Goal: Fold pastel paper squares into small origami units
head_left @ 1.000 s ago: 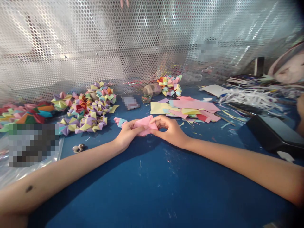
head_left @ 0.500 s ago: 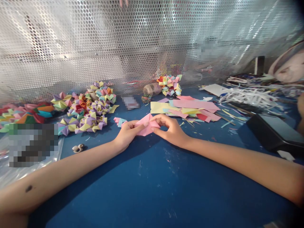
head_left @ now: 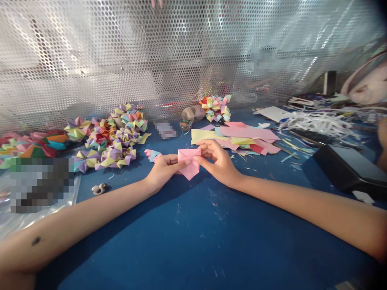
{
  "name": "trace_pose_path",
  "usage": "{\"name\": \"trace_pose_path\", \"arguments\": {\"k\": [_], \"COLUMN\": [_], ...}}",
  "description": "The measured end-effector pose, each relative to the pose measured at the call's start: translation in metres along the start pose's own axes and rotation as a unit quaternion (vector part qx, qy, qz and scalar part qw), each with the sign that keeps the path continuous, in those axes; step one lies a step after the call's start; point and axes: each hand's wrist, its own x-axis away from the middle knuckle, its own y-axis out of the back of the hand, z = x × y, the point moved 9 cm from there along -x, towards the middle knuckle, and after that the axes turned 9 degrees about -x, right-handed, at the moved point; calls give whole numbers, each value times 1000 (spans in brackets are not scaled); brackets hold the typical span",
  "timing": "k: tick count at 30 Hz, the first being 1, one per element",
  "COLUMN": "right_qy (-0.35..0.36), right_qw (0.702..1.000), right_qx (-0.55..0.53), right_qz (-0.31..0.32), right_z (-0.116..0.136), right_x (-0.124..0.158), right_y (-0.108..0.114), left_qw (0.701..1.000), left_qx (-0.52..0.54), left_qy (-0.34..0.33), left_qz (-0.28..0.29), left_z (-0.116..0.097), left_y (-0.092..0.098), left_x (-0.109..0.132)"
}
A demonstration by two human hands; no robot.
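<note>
A folded piece of pink paper (head_left: 189, 166) is held up between my two hands, just above the blue table. Its top edge is flat with crease lines under it, and its lower end comes to a point. My left hand (head_left: 165, 170) pinches its left side, thumb in front and fingers behind. On the right side, my right hand (head_left: 215, 161) grips the edge between thumb and fingertips. Small pink and blue folded pieces (head_left: 153, 155) lie just behind my left hand. A stack of coloured paper strips (head_left: 238, 137) lies beyond my right hand.
Folded paper flowers (head_left: 111, 139) crowd the left back, with a paper ball (head_left: 215, 108) behind. White paper shreds (head_left: 317, 125) and a black box-like device (head_left: 352, 169) are on the right. Earbuds (head_left: 99, 188) lie near my left forearm. A perforated metal panel (head_left: 181, 52) closes off the back.
The pink paper has been turned from a slanted position to one with its flat edge on top and its point downward. Both hands have shifted slightly and still hold it.
</note>
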Motion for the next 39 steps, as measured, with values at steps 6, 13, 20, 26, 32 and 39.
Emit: {"name": "trace_pose_path", "arguments": {"k": [6, 13, 20, 26, 32, 39], "right_qy": [8, 4, -29, 4, 29, 60], "right_qw": [1000, 1000, 1000, 999, 998, 994], "right_qx": [-5, -13, -7, 33, 48, 90], "right_qz": [5, 16, -10, -11, -3, 3], "right_z": [2, 6, 4, 6, 10, 18], "right_x": [0, 2, -1, 1, 3, 5], "right_y": [-2, -4, 4, 3, 1, -1], "left_qw": [1000, 1000, 999, 996, 996, 997], "left_qx": [-5, -6, -47, -90, -86, -72], "left_qy": [6, 5, 5, 5, 10, 8], "left_qz": [-1, -4, 7, 24, 26, 32], "left_z": [4, 0, 0, 5, 4, -2], "left_y": [0, -2, -4, -6, -7, -9], "left_x": [0, 2, 3, 2, 3, 4]}}
